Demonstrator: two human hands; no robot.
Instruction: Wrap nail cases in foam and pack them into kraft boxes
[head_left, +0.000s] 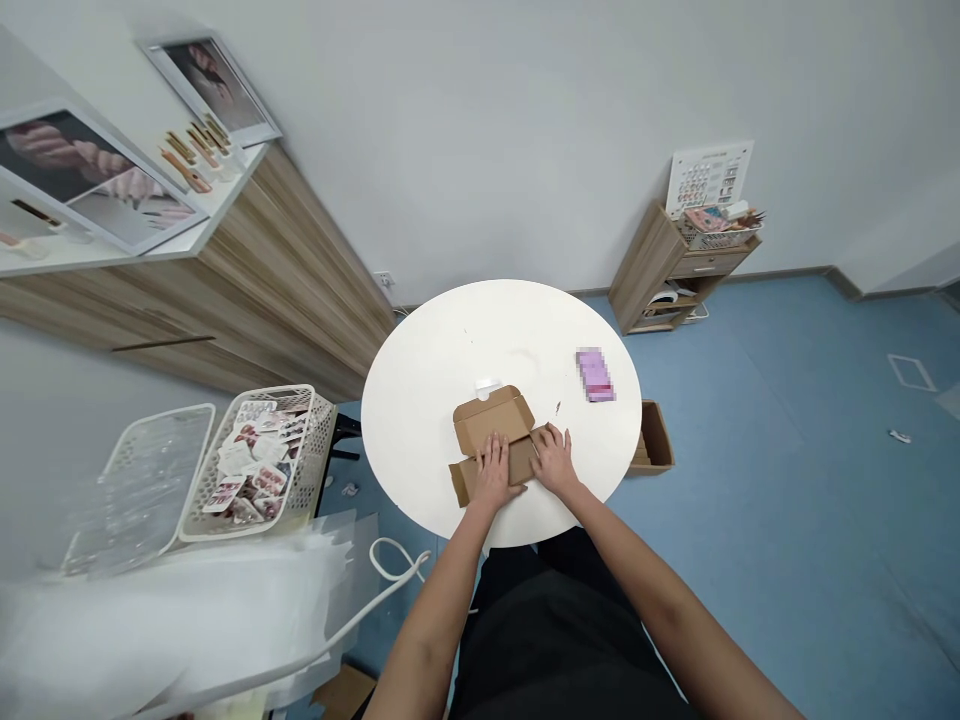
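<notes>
A brown cardboard box [495, 418] lies partly unfolded on a round white table [427, 350], its lid panel spread toward the far side and a side flap sticking out at the left. My left hand [493, 475] rests on the near part of the box, fingers stretched flat and the thumb out to the right. At the box's right side, my right hand [553, 462] has its fingers bent over the side flap. A small whitish piece [486, 388] lies just beyond the lid. Farther right is a purple packet [595, 375], blurred, apart from both hands.
An open carton [654, 440] stands on the floor right of the table. To the left are a white basket [300, 440] of small packets and a stack of clear plastic bags [187, 610]. A wooden cabinet [300, 250] and a small shelf unit [645, 260] stand by the wall.
</notes>
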